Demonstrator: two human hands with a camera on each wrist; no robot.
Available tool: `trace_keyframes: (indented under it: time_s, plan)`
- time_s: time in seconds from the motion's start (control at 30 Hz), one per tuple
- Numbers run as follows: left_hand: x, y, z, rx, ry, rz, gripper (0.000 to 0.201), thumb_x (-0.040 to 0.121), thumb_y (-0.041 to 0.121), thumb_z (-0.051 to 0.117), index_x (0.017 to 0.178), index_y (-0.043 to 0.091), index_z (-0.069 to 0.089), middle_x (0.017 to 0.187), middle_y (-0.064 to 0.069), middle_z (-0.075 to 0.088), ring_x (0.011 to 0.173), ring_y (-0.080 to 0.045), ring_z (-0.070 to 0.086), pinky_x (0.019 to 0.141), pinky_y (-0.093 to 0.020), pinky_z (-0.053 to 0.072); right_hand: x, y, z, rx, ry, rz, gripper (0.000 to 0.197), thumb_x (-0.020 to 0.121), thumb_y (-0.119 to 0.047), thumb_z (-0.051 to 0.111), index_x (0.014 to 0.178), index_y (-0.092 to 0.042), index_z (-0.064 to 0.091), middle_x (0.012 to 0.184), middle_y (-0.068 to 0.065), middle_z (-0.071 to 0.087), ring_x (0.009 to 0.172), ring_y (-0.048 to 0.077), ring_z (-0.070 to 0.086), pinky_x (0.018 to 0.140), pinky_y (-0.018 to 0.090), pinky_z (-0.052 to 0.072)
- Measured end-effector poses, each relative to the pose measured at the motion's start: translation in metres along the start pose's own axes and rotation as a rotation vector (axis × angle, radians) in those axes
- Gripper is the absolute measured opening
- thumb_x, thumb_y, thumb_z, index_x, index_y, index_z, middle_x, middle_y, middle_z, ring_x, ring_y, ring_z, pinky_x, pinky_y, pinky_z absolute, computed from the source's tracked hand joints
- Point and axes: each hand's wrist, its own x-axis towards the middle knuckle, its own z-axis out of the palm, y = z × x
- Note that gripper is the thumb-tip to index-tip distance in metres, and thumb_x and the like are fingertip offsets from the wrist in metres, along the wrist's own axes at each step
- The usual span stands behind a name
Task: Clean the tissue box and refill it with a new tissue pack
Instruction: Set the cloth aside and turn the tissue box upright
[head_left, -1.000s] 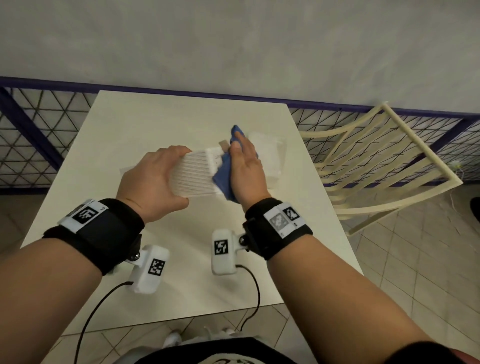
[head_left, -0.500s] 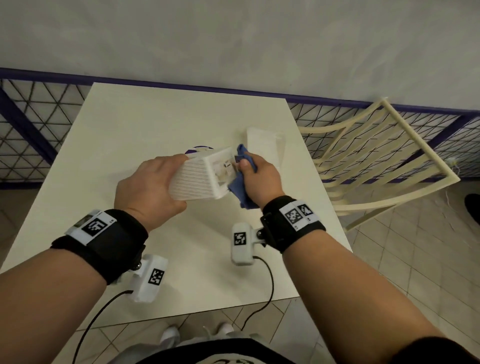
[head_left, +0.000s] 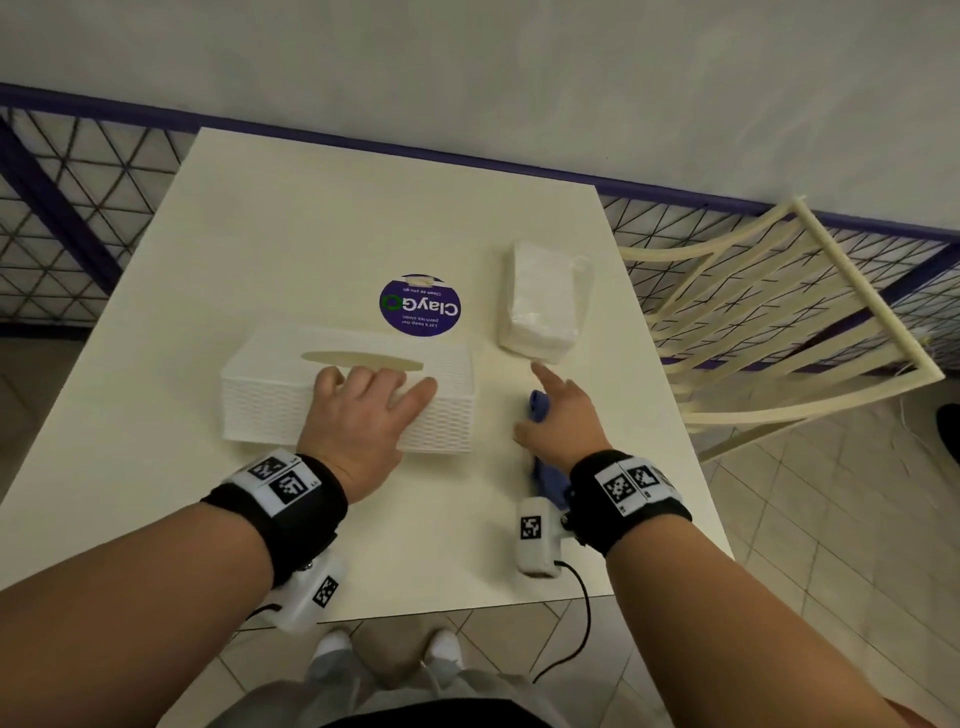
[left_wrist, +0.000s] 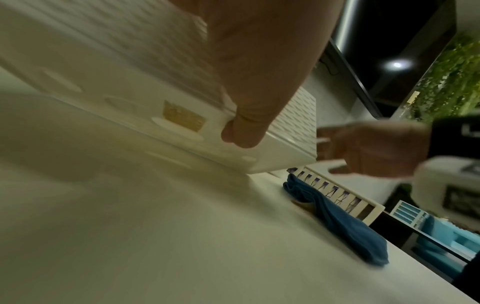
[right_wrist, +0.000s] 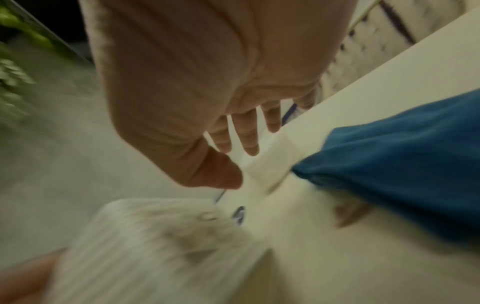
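Head view, left hand (head_left: 363, 415) gripping tissue box (head_left: 291, 395) on table (head_left: 311, 218), right hand (head_left: 563, 415) fingers spread, reaching toward tissue pack (head_left: 543, 301), blue cloth (head_left: 540, 410) beneath.

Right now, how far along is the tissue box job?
Wiping looks over: the blue cloth lies loose on the table. In hand: the left hand grips the tissue box, while the right hand reaches toward the tissue pack. Refilling remains.
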Motion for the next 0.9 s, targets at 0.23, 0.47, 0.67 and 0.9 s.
trace_keyframes:
  time_s: [0.23,0.47,0.67,0.9]
  plan:
    - [-0.007,0.014,0.016,-0.063,-0.007,0.027,0.069,0.06,0.02,0.062,0.128,0.016,0.047,0.116,-0.008,0.061,0.104,-0.025,0.045,0.08,-0.041,0.031,-0.004,-0.082,0.008,-0.108,-0.183,-0.302,0.101,0.059,-0.033,0.073,0.145,-0.042,0.022,0.152,0.005,0.026,0.142,0.029,0.018,0.116,0.047,0.023]
    - [-0.037,-0.008,0.02,-0.206,-0.002,0.077,0.04,0.066,0.02,0.047,0.106,0.016,0.054,0.101,-0.008,0.061,0.094,-0.027,0.051,0.081,-0.038,0.036,0.012,-0.089,0.035,-0.53,-0.252,-0.303,0.104,0.059,-0.044,0.08,0.144,-0.044,0.02,0.161,0.005,-0.006,0.147,0.034,-0.013,0.115,0.062,0.0]
    - [-0.047,-0.009,0.008,-0.161,-0.087,0.16,0.019,0.072,0.02,0.054,0.083,0.015,0.068,0.091,-0.001,0.064,0.082,-0.023,0.056,0.071,-0.035,0.035,0.024,-0.108,0.05,-0.634,-0.259,-0.33,0.134,0.047,-0.059,0.083,0.144,-0.05,-0.009,0.161,0.008,-0.009,0.147,0.034,-0.014,0.112,0.066,-0.004]
    - [-0.061,-0.007,0.037,-0.18,-0.508,0.172,0.039,0.069,0.025,0.045,0.09,0.013,0.075,0.091,-0.002,0.072,0.078,-0.02,0.068,0.071,-0.025,0.056,0.033,-0.12,0.052,-0.751,-0.316,-0.319,0.143,0.044,-0.054,0.085,0.14,-0.052,-0.021,0.16,0.011,-0.005,0.147,0.036,-0.003,0.11,0.069,0.001]
